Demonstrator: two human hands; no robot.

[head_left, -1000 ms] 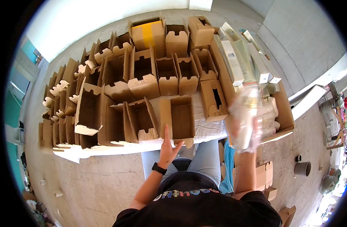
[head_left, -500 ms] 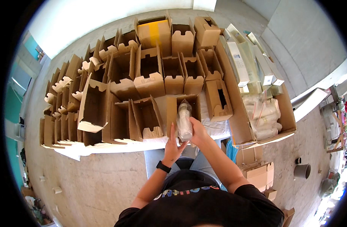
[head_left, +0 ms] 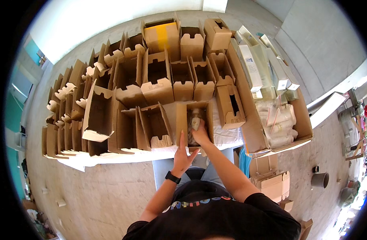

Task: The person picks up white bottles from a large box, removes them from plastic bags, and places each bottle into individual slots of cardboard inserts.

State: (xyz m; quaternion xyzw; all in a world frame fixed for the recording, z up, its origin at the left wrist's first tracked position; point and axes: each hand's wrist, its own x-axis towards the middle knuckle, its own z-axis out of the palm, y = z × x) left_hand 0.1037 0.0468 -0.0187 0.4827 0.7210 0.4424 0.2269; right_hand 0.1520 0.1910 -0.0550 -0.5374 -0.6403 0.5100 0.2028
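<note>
An open cardboard box [head_left: 181, 120] stands at the front of the table, close to me. Down inside it lies a long bundle in clear plastic wrap [head_left: 195, 116], whose lower part is covered by my right hand [head_left: 202, 136]. That hand reaches into the box with its fingers closed around the bundle, though the fingertips are partly hidden. My left hand [head_left: 183, 159] rests against the near left side of the box, fingers stretched out and thumb apart, holding nothing.
Rows of open cardboard boxes [head_left: 157, 88] fill the table to the left and behind. At the right, a large carton [head_left: 247, 116] holds white sleeves [head_left: 251, 68] and plastic-wrapped bundles [head_left: 277, 124]. Flattened cardboard [head_left: 275, 186] lies on the floor at right.
The plastic-wrapped bundle has gone from above the box's near edge down into the box. My right hand has moved in with it; my left hand stays at the box's side.
</note>
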